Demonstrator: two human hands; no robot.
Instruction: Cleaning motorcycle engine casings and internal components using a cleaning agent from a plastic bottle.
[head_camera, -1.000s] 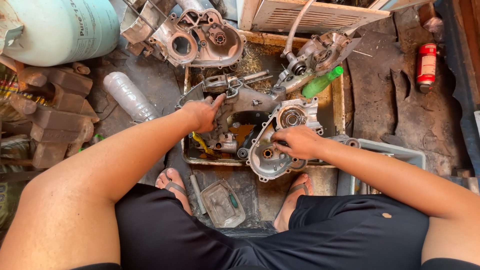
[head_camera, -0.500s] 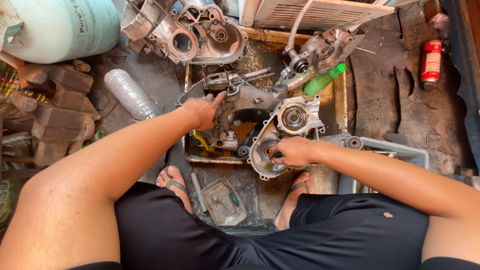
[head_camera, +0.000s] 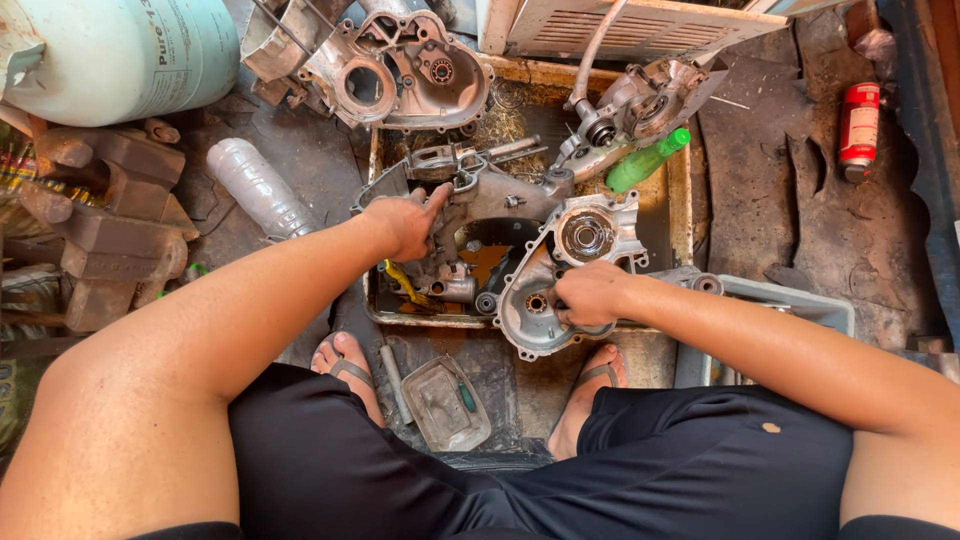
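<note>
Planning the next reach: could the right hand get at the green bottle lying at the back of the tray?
Probably yes: the right hand grips the engine cover, the green bottle lies just beyond, nothing on top.

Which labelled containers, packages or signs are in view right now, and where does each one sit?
Gas cylinder: top left, lying down, pale green, dark lettering.
Spray can: right side on the floor, red with a white label.
Green bottle: upper tray corner, no label visible.
Clear plastic bottle: left of tray, unlabelled.
</note>
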